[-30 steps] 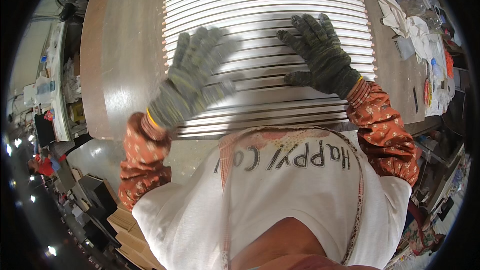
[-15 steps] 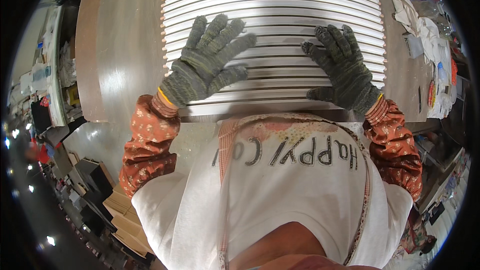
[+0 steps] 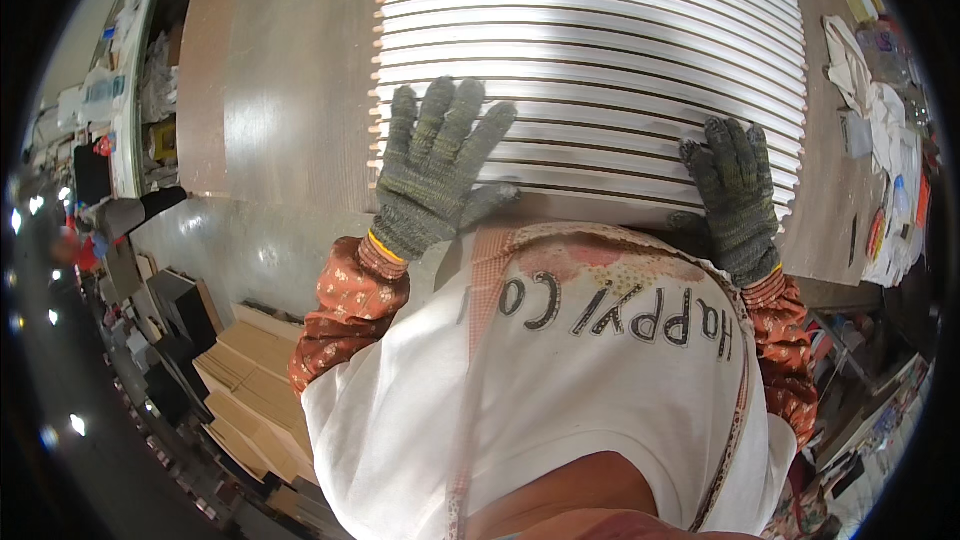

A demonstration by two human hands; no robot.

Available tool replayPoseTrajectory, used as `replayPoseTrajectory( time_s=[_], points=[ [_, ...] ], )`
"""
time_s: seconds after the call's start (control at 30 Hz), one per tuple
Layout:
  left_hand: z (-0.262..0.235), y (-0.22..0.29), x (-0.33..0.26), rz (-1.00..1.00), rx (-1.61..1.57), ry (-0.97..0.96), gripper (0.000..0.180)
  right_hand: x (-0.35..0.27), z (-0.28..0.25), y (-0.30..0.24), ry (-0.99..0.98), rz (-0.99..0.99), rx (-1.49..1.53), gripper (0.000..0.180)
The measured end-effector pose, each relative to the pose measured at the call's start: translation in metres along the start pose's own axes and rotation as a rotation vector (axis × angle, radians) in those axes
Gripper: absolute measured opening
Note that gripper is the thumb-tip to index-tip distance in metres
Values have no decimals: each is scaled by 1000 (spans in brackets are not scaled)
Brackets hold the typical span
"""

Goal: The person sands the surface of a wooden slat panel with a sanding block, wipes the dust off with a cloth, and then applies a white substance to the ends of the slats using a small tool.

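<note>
Our grey-gloved left hand [image 3: 432,165] and right hand [image 3: 737,190] fan wide, gripping nothing, over slender glossy white strips [image 3: 600,70] ranged on the brown wooden table [image 3: 285,90]; we seem to be aligning them, which calls for even pressure next.

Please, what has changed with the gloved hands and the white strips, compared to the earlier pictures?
The left hand and the right hand have drawn back toward the person's body, to the near rows of white strips. The camera view has shifted too. Nothing was visibly gripped or let go. Both hands stay open and palm down; the strips still lie in parallel rows on the table.
</note>
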State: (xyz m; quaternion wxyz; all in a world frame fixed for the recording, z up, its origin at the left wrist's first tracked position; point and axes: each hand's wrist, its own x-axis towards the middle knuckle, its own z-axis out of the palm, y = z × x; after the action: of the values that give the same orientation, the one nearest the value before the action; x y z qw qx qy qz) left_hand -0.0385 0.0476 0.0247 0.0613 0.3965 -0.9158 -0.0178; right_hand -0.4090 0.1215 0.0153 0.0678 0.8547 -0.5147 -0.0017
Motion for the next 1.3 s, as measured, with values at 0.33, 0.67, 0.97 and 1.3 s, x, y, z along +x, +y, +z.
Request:
replayPoseTrajectory(
  time_s=[0.33,0.67,0.97,1.3],
  points=[
    [57,-86,-70,-475,-210,374,62,-40,13,46,357,639,420,61],
    [143,-122,-96,-305,-56,307,50,-59,54,96,434,1181,1455,44],
    [34,-25,-80,-837,-749,760,41,-89,39,54,543,988,893,46],
    [38,41,-77,-837,-673,679,51,-106,43,19,566,823,516,51]
  ],
)
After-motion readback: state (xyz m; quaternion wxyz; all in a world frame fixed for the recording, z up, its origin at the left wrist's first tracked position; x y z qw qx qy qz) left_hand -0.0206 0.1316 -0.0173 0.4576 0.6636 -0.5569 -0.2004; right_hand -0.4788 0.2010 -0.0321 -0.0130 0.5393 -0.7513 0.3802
